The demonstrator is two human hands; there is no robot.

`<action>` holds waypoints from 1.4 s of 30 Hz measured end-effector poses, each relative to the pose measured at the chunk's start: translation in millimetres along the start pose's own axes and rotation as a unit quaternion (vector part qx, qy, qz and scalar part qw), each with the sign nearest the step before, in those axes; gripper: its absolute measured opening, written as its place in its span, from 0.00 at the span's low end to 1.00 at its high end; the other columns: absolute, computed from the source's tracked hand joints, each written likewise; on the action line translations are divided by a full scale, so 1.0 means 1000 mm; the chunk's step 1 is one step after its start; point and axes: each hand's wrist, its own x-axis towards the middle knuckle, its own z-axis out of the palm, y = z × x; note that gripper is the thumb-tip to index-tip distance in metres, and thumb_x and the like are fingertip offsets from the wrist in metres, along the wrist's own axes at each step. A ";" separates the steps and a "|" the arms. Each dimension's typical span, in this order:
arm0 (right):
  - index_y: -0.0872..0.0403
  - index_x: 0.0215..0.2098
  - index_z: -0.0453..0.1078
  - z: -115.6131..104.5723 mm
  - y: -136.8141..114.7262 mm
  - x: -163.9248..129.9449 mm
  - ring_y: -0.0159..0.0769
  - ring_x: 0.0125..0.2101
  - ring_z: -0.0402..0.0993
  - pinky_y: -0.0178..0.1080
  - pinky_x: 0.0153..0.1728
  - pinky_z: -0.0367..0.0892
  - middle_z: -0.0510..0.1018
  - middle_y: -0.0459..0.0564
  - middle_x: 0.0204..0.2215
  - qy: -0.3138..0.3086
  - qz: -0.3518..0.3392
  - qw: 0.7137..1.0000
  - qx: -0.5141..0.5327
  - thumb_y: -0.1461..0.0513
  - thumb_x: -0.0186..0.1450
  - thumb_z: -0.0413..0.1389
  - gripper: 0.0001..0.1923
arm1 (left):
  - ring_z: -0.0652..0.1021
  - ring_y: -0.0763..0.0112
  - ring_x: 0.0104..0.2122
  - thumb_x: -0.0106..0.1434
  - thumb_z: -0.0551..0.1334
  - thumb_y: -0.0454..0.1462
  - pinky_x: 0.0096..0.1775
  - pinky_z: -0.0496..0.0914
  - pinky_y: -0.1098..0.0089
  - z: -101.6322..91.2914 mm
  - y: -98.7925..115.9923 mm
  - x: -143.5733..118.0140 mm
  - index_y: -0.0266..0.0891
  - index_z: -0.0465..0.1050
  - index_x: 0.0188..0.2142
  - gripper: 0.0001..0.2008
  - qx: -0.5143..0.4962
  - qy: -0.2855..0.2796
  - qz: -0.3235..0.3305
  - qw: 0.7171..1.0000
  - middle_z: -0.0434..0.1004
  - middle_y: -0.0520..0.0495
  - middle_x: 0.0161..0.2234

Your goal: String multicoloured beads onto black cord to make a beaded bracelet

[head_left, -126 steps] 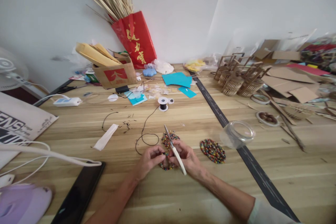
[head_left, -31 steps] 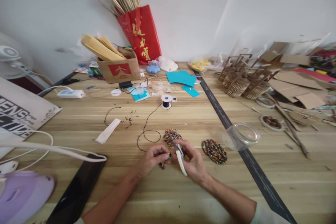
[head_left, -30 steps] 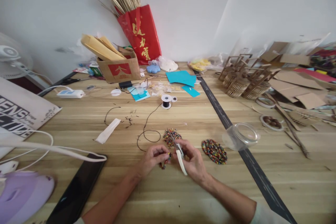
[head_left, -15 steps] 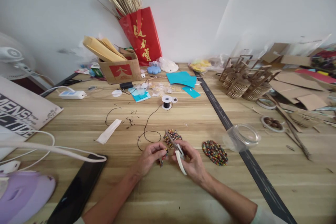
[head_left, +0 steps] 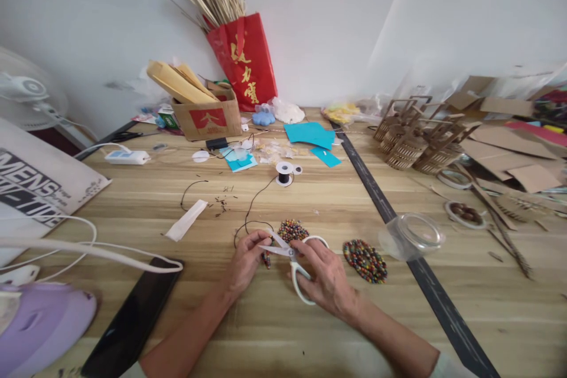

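Note:
My right hand (head_left: 325,274) grips white-handled scissors (head_left: 296,261), their blades spread open and pointing left. My left hand (head_left: 245,260) pinches a short strand of coloured beads (head_left: 266,259) on black cord, right at the blade tips. The black cord (head_left: 253,207) loops across the wooden table (head_left: 310,319) up to a small white spool (head_left: 284,172). A round pile of coloured beads (head_left: 292,230) lies just beyond the scissors. A flat beaded oval (head_left: 364,260) rests to the right of my right hand.
A clear plastic jar (head_left: 410,234) lies on its side at right. A black tablet (head_left: 128,316), white cables and a purple object (head_left: 42,328) sit at left. A cardboard box (head_left: 206,118), red bag, blue paper and wooden cutouts (head_left: 414,139) crowd the far side.
My right hand turned the scissors from upright to flat, blades now spread open toward the left. My left hand lifted the bead strand slightly toward the blades. The view drifted a little.

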 end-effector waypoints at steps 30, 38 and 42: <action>0.55 0.57 0.61 -0.005 -0.001 0.001 0.38 0.33 0.74 0.35 0.29 0.66 0.76 0.53 0.37 -0.035 -0.040 0.991 -0.126 0.64 0.66 0.50 0.20 | 0.74 0.73 0.27 0.55 0.69 0.42 0.26 0.66 0.77 -0.009 -0.010 0.001 0.35 0.76 0.30 0.12 0.094 -0.042 0.059 0.993 0.76 0.50 0.25; 0.56 0.59 0.58 -0.003 0.002 -0.001 0.39 0.35 0.74 0.37 0.34 0.71 0.75 0.55 0.39 -0.054 -0.043 0.992 -0.106 0.62 0.69 0.48 0.21 | 0.73 0.74 0.26 0.53 0.70 0.42 0.28 0.66 0.76 -0.005 -0.007 0.000 0.35 0.76 0.28 0.12 0.065 -0.049 0.045 0.996 0.76 0.50 0.24; 0.56 0.62 0.54 -0.004 0.002 -0.001 0.39 0.35 0.74 0.37 0.32 0.72 0.75 0.55 0.38 -0.058 -0.066 0.992 -0.089 0.62 0.70 0.47 0.23 | 0.74 0.73 0.25 0.49 0.73 0.43 0.28 0.67 0.75 -0.005 -0.008 0.001 0.35 0.76 0.28 0.14 0.034 -0.031 0.032 0.998 0.75 0.51 0.23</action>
